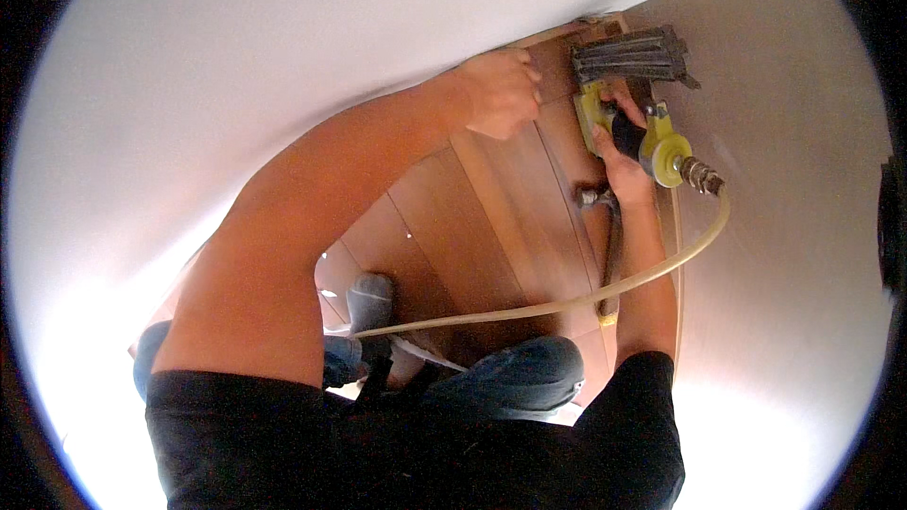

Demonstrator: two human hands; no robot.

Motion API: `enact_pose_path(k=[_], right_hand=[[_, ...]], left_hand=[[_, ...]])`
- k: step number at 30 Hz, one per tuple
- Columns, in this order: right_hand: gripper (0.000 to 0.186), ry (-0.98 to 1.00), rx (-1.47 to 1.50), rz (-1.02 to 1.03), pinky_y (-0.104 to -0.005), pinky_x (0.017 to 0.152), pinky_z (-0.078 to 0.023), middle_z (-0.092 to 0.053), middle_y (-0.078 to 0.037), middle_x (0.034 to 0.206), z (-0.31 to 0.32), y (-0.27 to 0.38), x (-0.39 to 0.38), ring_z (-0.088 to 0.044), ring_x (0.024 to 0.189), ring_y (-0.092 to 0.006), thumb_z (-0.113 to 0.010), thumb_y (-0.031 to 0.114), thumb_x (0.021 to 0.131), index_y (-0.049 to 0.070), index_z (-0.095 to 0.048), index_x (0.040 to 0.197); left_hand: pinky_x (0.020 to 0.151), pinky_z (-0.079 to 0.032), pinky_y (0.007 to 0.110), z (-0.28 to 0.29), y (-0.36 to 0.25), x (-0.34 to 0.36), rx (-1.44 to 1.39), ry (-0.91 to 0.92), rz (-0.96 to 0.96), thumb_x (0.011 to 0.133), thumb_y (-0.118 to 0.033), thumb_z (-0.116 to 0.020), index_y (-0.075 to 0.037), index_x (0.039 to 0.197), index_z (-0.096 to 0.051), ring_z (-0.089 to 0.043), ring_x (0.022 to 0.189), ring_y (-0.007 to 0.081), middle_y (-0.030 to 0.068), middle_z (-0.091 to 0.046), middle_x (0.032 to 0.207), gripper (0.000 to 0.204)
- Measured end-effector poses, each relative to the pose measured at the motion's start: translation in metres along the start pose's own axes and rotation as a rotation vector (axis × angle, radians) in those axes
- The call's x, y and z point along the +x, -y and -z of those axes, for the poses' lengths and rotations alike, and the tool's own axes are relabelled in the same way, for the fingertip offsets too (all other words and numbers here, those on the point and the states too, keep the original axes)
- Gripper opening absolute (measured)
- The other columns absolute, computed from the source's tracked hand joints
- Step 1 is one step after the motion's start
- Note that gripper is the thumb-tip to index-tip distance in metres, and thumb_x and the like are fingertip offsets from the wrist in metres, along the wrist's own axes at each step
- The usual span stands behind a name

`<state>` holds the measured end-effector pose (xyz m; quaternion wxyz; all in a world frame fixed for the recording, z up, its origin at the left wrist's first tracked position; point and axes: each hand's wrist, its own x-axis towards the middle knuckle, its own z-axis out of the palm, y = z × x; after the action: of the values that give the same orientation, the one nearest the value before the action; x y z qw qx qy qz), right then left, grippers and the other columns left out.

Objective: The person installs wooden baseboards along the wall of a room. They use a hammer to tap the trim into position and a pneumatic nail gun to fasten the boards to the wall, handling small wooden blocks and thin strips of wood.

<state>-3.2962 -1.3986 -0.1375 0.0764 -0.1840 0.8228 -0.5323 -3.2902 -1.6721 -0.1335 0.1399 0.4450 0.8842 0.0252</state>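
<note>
My right hand (619,156) grips the handle of a yellow and black pneumatic nail gun (628,85), whose dark magazine points at the top corner of a brown wooden panel (491,217). My left hand (501,90) is closed and presses against the upper edge of that panel, just left of the gun's nose. A cream air hose (567,300) runs from the gun's metal fitting (701,175) in a curve down past my right forearm to the left.
A white wall (236,85) lies to the left of the panel. A pale brown board (794,179) stands to the right. Below are my knees in blue jeans (520,373), a grey sock (370,300), and a metal hinge or knob (590,196) on the panel.
</note>
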Motion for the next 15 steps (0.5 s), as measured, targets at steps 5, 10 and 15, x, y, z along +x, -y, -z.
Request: enact_pose_path(k=[5,10,15], right_hand=[[0.052,0.052,-0.035,0.015,-0.0374,0.115,-0.04,-0.067,-0.011,0.131,0.003,-0.001,0.003,-0.058,0.127,-0.0219,-0.077,0.001,0.088,-0.002,-0.059,0.136],[0.045,-0.008,0.004,0.01,-0.0371,0.11,-0.045,-0.07,-0.009,0.125,-0.003,0.0,0.006,-0.061,0.121,-0.0225,-0.077,0.008,0.085,0.005,-0.067,0.129],[0.047,0.069,0.039,0.004,-0.0368,0.116,-0.039,-0.068,-0.009,0.131,-0.002,0.006,0.006,-0.058,0.127,-0.0214,-0.075,-0.001,0.087,0.0,-0.062,0.133]], left_hand=[[0.096,-0.049,0.048,0.006,0.001,0.0,-0.018,-0.002,-0.001,0.085,-0.03,-0.062,-0.014,0.089,-0.076,-0.065,0.107,0.0279,0.0042,-0.073,0.1,0.021],[0.096,-0.049,0.049,0.001,-0.001,0.001,-0.032,-0.044,0.0,0.084,-0.028,-0.061,-0.014,0.085,-0.076,-0.065,0.108,0.0281,0.0052,-0.073,0.097,0.021],[0.095,-0.049,0.049,0.003,-0.004,-0.001,-0.003,-0.047,0.005,0.083,-0.028,-0.06,-0.013,0.081,-0.076,-0.065,0.107,0.0286,0.0063,-0.074,0.095,0.021]])
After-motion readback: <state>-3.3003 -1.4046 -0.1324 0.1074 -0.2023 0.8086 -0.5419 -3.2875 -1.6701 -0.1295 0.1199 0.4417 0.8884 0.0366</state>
